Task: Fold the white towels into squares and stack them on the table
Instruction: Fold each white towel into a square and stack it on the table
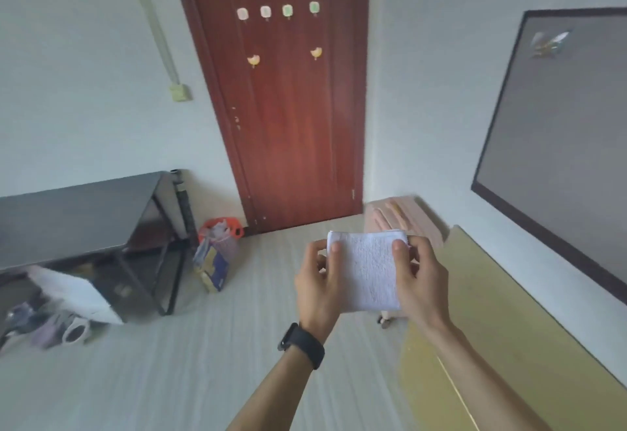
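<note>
Pale striped flooring (169, 379) runs to a red-brown door (291, 108) at the far wall. Above it, in mid-air right of centre, a folded white towel (368, 271) is pinched at its edges by the left hand (319, 281) and right hand (420, 281). A dark table (74, 213) stands far left.

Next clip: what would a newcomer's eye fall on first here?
A folded white towel is held in mid-air at centre, pinched at its sides by the left hand and right hand. Behind it stands a red-brown door, and a dark-framed board hangs on the right wall.
</note>
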